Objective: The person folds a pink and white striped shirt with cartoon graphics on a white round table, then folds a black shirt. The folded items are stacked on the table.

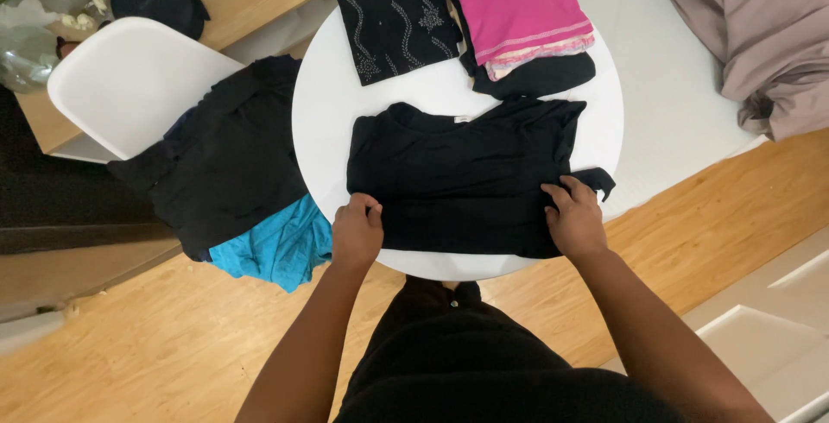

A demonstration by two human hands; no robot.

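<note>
A black top (466, 173) lies spread flat on the round white table (328, 104), neckline toward the far side. My left hand (357, 231) grips its near left edge with the fingers curled into the fabric. My right hand (573, 217) pinches the near right edge beside a loose sleeve tip. Behind it rest a folded black patterned cloth (395, 13) and a folded pink garment (516, 4) stacked on a dark one (535, 78).
A white chair (129, 78) at the left carries a pile of dark clothes (224, 160) and a turquoise cloth (276, 246). A wooden desk (242, 9) stands behind it. A bed with mauve bedding (760, 34) fills the right. Wood flooring lies below.
</note>
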